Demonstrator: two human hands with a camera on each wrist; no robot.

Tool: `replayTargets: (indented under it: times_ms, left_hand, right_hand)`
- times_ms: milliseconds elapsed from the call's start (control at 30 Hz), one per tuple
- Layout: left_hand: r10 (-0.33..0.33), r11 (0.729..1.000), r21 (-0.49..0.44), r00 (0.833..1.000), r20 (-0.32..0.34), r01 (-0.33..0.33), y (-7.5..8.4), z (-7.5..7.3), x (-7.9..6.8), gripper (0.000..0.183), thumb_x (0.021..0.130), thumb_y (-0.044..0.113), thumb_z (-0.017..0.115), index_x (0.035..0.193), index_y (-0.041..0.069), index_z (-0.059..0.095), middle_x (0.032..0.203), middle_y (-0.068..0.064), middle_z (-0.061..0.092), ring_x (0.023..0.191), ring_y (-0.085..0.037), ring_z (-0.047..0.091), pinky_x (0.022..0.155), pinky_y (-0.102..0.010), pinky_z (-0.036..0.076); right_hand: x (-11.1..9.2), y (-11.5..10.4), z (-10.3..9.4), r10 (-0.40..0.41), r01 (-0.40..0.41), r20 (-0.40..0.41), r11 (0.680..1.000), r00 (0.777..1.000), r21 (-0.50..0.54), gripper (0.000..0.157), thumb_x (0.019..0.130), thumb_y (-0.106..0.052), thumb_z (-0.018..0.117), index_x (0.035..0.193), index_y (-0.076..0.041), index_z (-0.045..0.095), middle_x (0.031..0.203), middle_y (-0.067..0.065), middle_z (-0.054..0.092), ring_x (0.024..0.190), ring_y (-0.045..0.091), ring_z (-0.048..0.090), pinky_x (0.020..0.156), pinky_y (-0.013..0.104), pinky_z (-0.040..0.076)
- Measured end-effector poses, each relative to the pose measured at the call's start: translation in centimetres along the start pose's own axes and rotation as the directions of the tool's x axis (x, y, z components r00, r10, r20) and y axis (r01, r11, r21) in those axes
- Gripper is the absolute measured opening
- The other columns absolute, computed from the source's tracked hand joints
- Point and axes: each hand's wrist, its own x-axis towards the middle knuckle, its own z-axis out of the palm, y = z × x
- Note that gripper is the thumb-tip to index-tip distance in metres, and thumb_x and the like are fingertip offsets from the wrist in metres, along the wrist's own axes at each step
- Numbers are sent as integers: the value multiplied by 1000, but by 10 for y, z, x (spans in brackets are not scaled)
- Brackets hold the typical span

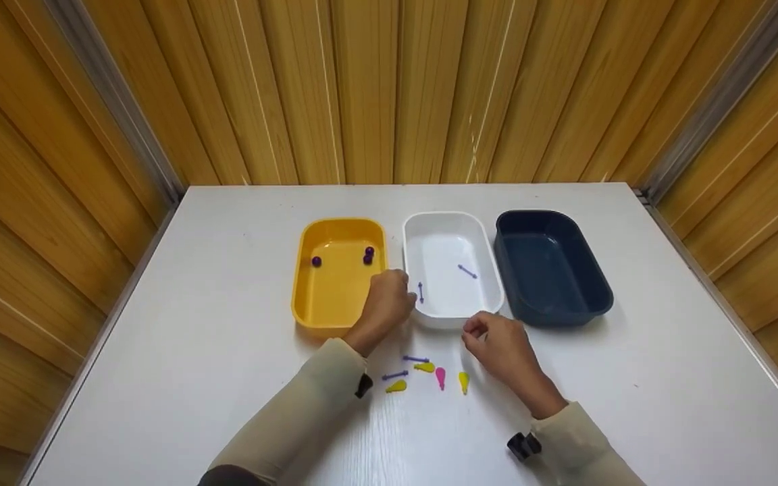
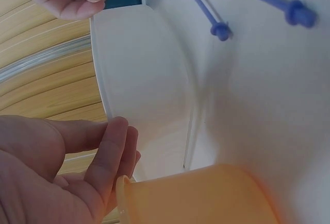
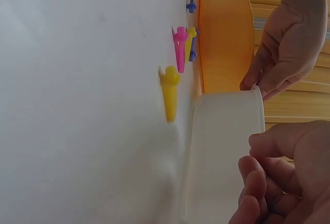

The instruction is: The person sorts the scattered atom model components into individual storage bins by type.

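Note:
My left hand (image 1: 387,297) is at the left front corner of a white tray (image 1: 453,322), fingertips by its rim. Its thumb and fingers come together, but I cannot tell whether they pinch anything. Just inside the tray, near those fingertips, is a small purple knob-ended bar (image 1: 421,292); another purple bar (image 1: 467,271) lies farther right. Outside the tray's right front corner, my right hand (image 1: 502,345) hovers with loosely curled fingers and nothing visible in them. Between the forearms lie two purple bars (image 1: 395,374), yellow teardrop-shaped pieces (image 1: 464,383) and a pink one (image 1: 440,378).
A yellow tray (image 1: 325,320) on the left holds three dark purple balls (image 1: 316,262). To the right of the white tray stands a dark blue tray (image 1: 558,314). All three sit on a white table (image 1: 227,324), with yellow slatted walls (image 1: 362,94) behind and at the sides.

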Motion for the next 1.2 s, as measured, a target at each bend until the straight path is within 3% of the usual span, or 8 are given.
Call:
replayTargets:
  times_ms: [300, 533, 667, 1200]
  left_hand:
    - [78, 996, 34, 996, -53, -77, -2, 2, 0, 20, 94, 5, 67, 112, -4, 71, 82, -10, 65, 70, -20, 60, 52, -21, 41]
    - [6, 999, 35, 1000, -19, -6, 0, 2, -1, 29, 97, 11, 67, 124, 0, 68, 91, -8, 69, 75, -19, 63, 56, -21, 47]
    - [-2, 999, 40, 1000, -18, 3, 1, 1, -2, 29, 97, 12, 68, 124, 1, 68, 89, -7, 68, 73, -19, 64, 55, -21, 47]
    - [64, 996, 63, 996, -63, -60, -2, 2, -3, 22, 96, 10, 67, 115, -1, 70, 88, -10, 71, 70, -20, 64, 53, -20, 47]
  right_hand:
    - [-4, -7, 10, 17, -17, 62, 1000, 998, 7, 11, 84, -8, 78, 81, -16, 70, 77, -4, 71, 76, 12, 63, 71, 30, 51]
    - [-8, -12, 17, 26, -28, 135, 1000, 990, 12, 12, 84, -8, 79, 82, -16, 70, 77, -5, 71, 76, 11, 62, 72, 30, 52]
    - [-9, -16, 21, 32, -35, 171, 999, 985, 13, 9, 85, -9, 78, 84, -15, 71, 78, -5, 71, 76, 10, 61, 72, 29, 52]
    - [-4, -27, 32, -90, 89, 239, 996, 967, 13, 7, 84, -9, 76, 90, -11, 76, 84, -2, 73, 79, 12, 63, 77, 38, 55]
